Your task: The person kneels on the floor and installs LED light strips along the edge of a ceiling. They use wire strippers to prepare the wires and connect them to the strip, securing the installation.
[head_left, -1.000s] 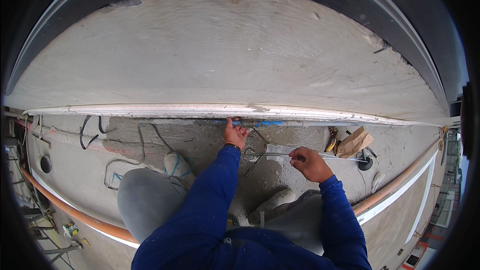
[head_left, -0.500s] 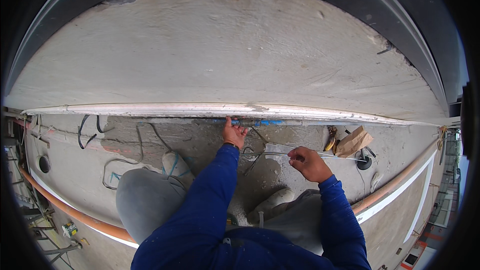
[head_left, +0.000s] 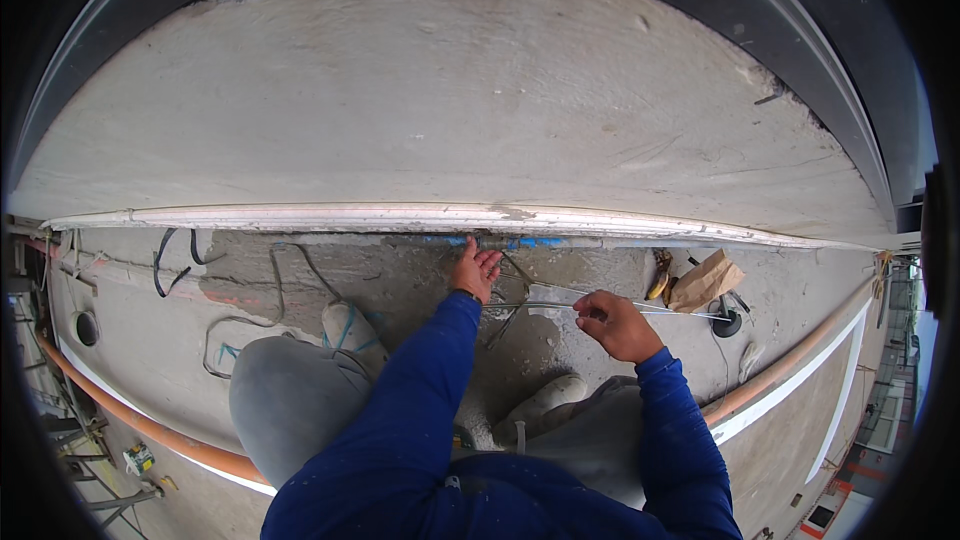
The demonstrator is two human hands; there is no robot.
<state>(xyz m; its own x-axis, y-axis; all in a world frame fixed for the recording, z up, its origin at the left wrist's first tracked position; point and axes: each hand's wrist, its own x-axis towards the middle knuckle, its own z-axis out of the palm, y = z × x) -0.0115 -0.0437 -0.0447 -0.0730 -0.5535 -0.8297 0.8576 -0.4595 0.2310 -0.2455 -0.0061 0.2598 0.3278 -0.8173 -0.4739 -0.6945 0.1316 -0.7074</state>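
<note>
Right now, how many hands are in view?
2: the left hand, just below the white ledge, and the right hand, farther right, at the thin pale rods. I see no others.

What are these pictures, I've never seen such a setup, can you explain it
There's no machine here, just a person's bare left hand and right hand, with blue sleeves. The view comes from a wide camera on that person's head, looking down, so straight edges bend. The right hand pinches a thin pale rod. The left hand is near a long white strip; whether it grips anything is unclear. On the ground to the right lies a brown paper bag.
</note>
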